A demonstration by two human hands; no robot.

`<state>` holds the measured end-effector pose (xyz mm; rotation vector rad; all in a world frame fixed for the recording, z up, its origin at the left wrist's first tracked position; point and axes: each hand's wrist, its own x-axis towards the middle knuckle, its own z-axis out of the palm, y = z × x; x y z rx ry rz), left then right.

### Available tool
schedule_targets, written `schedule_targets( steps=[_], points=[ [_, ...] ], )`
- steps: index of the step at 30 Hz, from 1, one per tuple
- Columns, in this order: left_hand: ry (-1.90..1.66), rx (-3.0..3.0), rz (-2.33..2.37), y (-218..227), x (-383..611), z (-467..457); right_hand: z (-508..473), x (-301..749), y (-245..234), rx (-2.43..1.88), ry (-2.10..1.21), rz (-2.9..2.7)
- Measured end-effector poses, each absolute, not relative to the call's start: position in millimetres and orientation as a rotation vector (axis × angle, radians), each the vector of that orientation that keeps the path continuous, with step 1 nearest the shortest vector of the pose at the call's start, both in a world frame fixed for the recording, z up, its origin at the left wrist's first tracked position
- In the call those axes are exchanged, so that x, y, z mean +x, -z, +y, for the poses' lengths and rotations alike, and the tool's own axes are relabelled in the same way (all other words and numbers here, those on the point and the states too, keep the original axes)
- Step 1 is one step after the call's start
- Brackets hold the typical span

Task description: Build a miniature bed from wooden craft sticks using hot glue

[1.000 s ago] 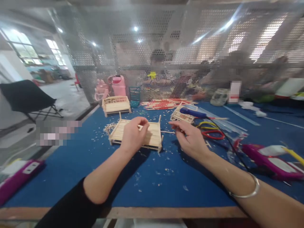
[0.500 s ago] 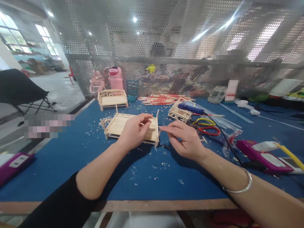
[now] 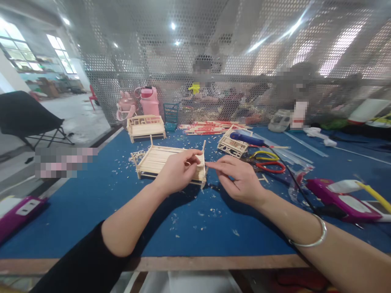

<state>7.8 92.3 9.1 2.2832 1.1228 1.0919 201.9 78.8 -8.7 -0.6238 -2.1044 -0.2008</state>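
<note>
A miniature bed (image 3: 159, 156) built of pale wooden sticks stands on the blue tabletop, with upright posts at its far corners. My left hand (image 3: 177, 171) lies over its right half, fingers bent and closed at the right end, covering part of the slats. From the other side, my right hand (image 3: 240, 179) reaches in with its index fingertip at the bed's right edge. That hand's other fingers are curled, and whatever sits at the fingertip is too small to make out.
Behind stand a small stick bench (image 3: 146, 128), a teal rack (image 3: 171, 116) and red-and-pale sticks (image 3: 214, 127). To the right, a blue glue gun (image 3: 247, 138) lies against another stick model (image 3: 230, 143), near scissors (image 3: 270, 167) and a purple power strip (image 3: 339, 199). Perforated metal screen (image 3: 171, 61) behind.
My left hand has shifted slightly right along the bed, its fingertips now closer to the right-hand post. My right hand keeps nearly the same place, and the whole view has moved a little.
</note>
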Motion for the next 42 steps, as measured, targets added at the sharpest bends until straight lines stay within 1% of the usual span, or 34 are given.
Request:
schedule_targets(
  steps=[7,12,19,29,33,35,39,42],
  points=[
    [-0.998,2.003,1.028,-13.1,12.5,85.2,78.6,202.2,7.5,-0.632,0.204,-2.106],
    [-0.995,1.867,0.969,-11.5,14.6,86.4,78.4,200.9,6.4,-0.623,0.192,-2.097],
    [-1.043,1.958,1.01,-10.1,15.5,88.5,78.5,200.4,5.6,-0.636,0.191,-2.096],
    [-1.005,1.992,1.042,-13.0,16.0,87.5,79.1,203.6,4.2,-0.667,0.223,-2.071],
    [-1.017,2.012,1.053,-13.8,14.6,87.5,100.7,228.3,-10.0,-0.866,0.322,-1.716],
    [-1.021,2.043,1.081,-15.0,13.8,87.4,118.1,244.4,-20.1,-1.061,0.385,-1.597],
    [-0.992,2.077,1.122,-19.0,12.7,86.4,149.7,267.4,-35.3,-1.691,0.316,-1.729],
    [-0.992,2.113,1.13,-21.1,12.3,85.3,166.1,273.1,-37.6,-1.883,0.218,-1.816]
  ],
)
